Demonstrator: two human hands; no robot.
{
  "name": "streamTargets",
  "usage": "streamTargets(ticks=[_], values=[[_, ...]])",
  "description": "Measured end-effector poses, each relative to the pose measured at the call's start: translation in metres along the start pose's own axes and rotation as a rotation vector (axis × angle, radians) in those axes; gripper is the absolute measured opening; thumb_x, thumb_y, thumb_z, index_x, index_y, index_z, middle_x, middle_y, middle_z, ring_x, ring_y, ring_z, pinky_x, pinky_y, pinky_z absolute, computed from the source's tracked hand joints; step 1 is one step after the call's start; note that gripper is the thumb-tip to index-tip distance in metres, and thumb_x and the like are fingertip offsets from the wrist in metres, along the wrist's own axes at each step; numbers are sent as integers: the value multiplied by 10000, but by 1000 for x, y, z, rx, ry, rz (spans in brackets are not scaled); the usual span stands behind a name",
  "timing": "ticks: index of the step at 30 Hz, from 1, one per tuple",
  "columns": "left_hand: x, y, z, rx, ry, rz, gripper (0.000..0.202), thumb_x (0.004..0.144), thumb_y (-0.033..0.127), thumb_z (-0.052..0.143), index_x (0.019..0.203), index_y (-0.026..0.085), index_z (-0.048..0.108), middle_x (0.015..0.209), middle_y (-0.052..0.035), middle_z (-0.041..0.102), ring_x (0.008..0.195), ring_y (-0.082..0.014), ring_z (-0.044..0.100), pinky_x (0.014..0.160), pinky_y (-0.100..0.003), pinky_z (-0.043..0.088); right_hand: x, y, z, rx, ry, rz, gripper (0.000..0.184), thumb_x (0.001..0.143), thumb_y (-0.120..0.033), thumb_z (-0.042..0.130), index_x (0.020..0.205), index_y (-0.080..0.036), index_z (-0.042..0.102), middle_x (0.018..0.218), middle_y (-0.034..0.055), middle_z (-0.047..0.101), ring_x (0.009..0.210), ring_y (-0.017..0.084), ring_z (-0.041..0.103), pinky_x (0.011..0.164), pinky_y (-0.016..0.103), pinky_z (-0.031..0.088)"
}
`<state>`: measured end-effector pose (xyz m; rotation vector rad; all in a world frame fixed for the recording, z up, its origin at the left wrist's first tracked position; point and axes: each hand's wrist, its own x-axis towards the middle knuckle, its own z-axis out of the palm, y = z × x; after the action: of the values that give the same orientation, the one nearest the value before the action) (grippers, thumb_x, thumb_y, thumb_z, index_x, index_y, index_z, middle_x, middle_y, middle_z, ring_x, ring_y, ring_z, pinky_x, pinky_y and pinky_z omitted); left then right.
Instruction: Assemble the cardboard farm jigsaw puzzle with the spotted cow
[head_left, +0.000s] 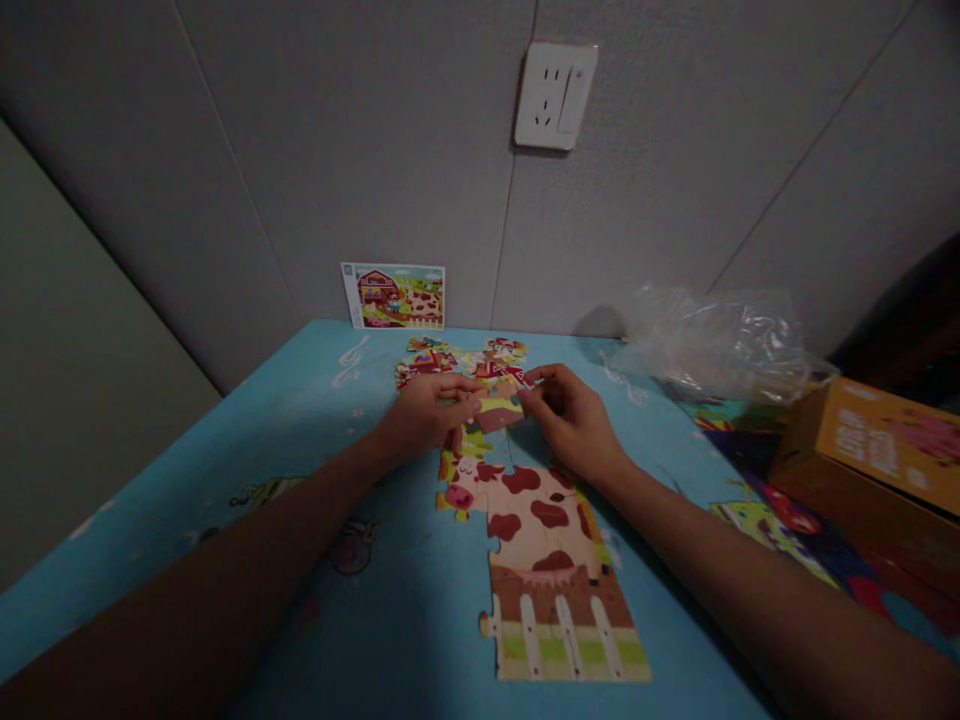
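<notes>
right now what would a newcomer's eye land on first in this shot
The big cartoon cow jigsaw puzzle in the middle of the blue table grabs the eye first, with the left hand and right hand meeting at a puzzle piece above the cow. Behind the puzzle, a farm picture card leans against the wall, and a white wall socket stands out higher up.

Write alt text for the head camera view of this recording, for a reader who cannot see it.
A left hand and right hand hold a jigsaw piece over a partly assembled farm jigsaw puzzle showing a spotted cow and white fence, on a blue table. A farm picture card leans against the wall; a plastic bag and cardboard box sit to the right.
</notes>
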<state>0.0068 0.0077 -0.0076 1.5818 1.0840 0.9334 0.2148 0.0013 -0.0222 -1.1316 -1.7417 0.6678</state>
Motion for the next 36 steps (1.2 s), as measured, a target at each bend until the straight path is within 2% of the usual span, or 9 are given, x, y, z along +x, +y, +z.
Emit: streamTargets(ticks=[3, 6, 9, 12, 18, 25, 28, 34, 36], values=[[2, 3, -4, -35, 272, -22, 337, 781, 332, 642, 1024, 99, 639, 539, 24, 591, 308, -58, 463, 311, -155, 304, 5, 5, -5, -145, 158, 77, 211, 845, -358, 556, 943, -175, 591, 673, -9, 578, 602, 142, 524, 582, 277, 397], [4, 4, -11, -66, 539, -121, 360, 810, 360, 611, 1085, 130, 624, 530, 29, 576, 303, -59, 419, 296, -149, 269, 9, 12, -9, -289, 204, 132, 199, 817, -291, 552, 936, -158, 640, 765, 36, 639, 681, 173, 570, 647, 308, 433], [5, 5, -16, -104, 700, -254, 386, 823, 371, 594, 1157, 179, 618, 516, 32, 556, 325, -70, 403, 309, -147, 295, 12, 16, -11, -452, 127, 113, 280, 822, -271, 556, 1036, -143, 684, 998, 109, 680, 908, 232, 611, 833, 372, 458], [6, 5, -18, -135, 741, -323, 411, 825, 358, 593, 1211, 217, 605, 497, 37, 539, 342, -73, 389, 331, -155, 332, 12, 16, -10, -628, -13, 89, 401, 849, -306, 570, 1208, -149, 657, 1266, 161, 604, 1177, 293, 534, 1021, 437, 372], [7, 4, -16, -133, 637, -333, 581, 775, 388, 665, 1314, 212, 545, 500, 35, 552, 323, -73, 354, 303, -156, 266, 10, 11, -8, -773, -223, 132, 505, 894, -482, 514, 1342, -253, 566, 1486, 133, 424, 1338, 416, 371, 1012, 606, 340], [8, 0, -15, -153, 516, -184, 424, 773, 317, 635, 1167, 161, 604, 931, -69, 716, 303, -27, 403, 267, -169, 215, 8, 8, -10, -717, -242, 82, 432, 890, -442, 542, 1272, -249, 603, 1451, 72, 486, 1316, 383, 411, 1010, 618, 344], [9, -4, -14, -106, 429, -122, 325, 792, 336, 602, 1042, 130, 636, 983, -88, 716, 332, -37, 462, 266, -174, 205, 8, 6, -11, -644, -241, 24, 351, 878, -397, 572, 1182, -240, 644, 1363, 83, 576, 1254, 340, 489, 1002, 576, 374], [6, -13, -6, 321, 149, 151, 195, 794, 304, 618, 887, 165, 718, 827, -29, 727, 382, -50, 483, 399, -192, 362, 7, 4, -8, -496, -271, -97, 178, 875, -352, 582, 913, -241, 716, 1131, 55, 707, 1099, 255, 606, 972, 449, 426], [4, -14, -5, 483, 50, 262, 171, 796, 265, 611, 867, 187, 745, 835, -18, 727, 433, -53, 478, 443, -189, 362, 7, 2, -7, -490, -268, -126, 188, 872, -357, 585, 920, -237, 722, 1078, 62, 722, 1048, 250, 627, 955, 435, 434]])
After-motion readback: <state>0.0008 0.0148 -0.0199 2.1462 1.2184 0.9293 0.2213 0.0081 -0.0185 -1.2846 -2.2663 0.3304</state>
